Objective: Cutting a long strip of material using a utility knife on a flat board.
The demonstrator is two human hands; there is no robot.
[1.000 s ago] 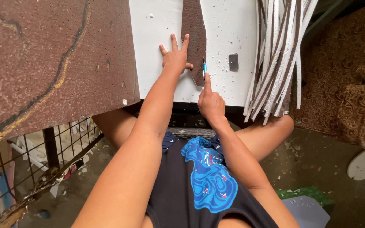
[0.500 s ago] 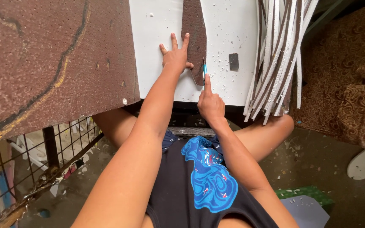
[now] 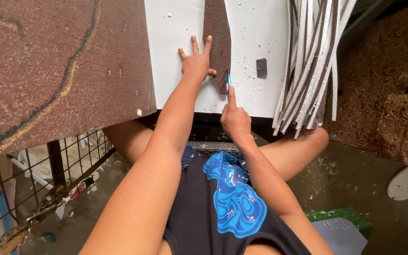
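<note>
A white foam board [image 3: 256,28] lies in front of me with a narrow brown template strip [image 3: 218,33] on it. My left hand [image 3: 195,61] lies flat with fingers spread, pressing on the strip's left side and the board. My right hand [image 3: 234,118] grips a thin blue cutting knife [image 3: 228,80], forefinger stretched along it, with the tip at the strip's lower right edge. A cut line shows around the strip's lower end.
A large brown foam sheet [image 3: 57,66] rests at the left, over a wire rack [image 3: 48,170]. A bundle of white and brown foam offcut strips [image 3: 308,61] hangs at the right. A small dark block [image 3: 261,67] lies on the board. Brown patterned fabric [image 3: 388,89] fills the right side.
</note>
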